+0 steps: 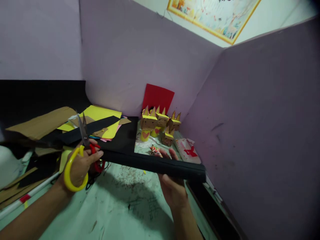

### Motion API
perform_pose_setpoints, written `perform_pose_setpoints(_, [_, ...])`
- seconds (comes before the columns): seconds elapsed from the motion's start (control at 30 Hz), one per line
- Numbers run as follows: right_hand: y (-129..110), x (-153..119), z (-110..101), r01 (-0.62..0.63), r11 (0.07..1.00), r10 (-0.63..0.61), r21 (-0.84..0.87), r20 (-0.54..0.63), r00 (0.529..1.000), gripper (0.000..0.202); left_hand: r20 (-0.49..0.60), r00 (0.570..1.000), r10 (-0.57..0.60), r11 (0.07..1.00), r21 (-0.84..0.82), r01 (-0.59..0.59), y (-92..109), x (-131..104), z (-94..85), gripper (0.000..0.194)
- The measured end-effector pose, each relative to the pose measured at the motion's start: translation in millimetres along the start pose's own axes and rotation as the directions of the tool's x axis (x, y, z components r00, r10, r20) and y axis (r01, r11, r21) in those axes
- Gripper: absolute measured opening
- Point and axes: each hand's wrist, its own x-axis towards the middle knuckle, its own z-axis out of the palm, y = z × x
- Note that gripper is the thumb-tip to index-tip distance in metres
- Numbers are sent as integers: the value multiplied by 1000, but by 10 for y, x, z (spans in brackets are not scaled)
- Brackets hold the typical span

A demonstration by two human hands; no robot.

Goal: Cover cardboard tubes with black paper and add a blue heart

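My left hand (81,163) is closed around scissors with one yellow and one red handle (72,176); their blades point up and stand slightly apart. A long black roll (155,164) reaches from beside the left fingers across to the right. Around its right part is my right hand (173,186), thumb in front and fingertips showing behind it. The roll hangs above a pale green covered table (120,206). Behind it lie a black sheet (125,136), yellow paper (110,111) and a black strip (92,128).
Cardboard figures with horns (149,122) stand at the back before a red sheet (157,98). A white box with a red bow (187,151) lies to their right. Brown cardboard (42,123) and a white rod (37,190) lie at left. Purple walls (250,116) enclose the table.
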Motion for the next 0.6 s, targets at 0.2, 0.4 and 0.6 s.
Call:
perform_pose_setpoints(0.2, [-131,-62,-212,60,998,-57,7,-230,972,45,-23,1000,-5,1000,24,6,-10,69,-58,55])
perform_pose_setpoints(0.4, [-187,-123,-163,113,993,-119,-46,-162,980,40,-16,999,-46,998,47,47,-100,188,-144,52])
perform_pose_setpoints(0.6, [-414,-199,-340,19,956,15,-294,113,994,44,1,999,-46,997,58,46,31,189,-156,47])
